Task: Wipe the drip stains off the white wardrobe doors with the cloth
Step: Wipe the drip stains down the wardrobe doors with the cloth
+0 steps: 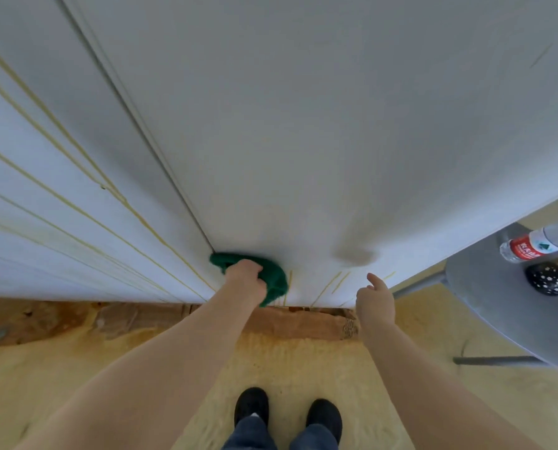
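Note:
My left hand [245, 277] grips a green cloth [272, 274] and presses it against the bottom of the right white wardrobe door [303, 141], near the seam between the doors. Short yellow drip stains [331, 285] run down that door just right of the cloth. My right hand [376, 298] hovers close to the door's lower edge, fingers loosely curled, one finger pointing up, holding nothing. The left door [43, 206] carries several long yellow drip lines.
A grey chair [498, 300] stands at the right with a clear water bottle [537, 243] with a red label and a black round object [548, 279] on its seat. The floor below is stained yellow and brown. My black shoes [287, 414] stand close to the wardrobe.

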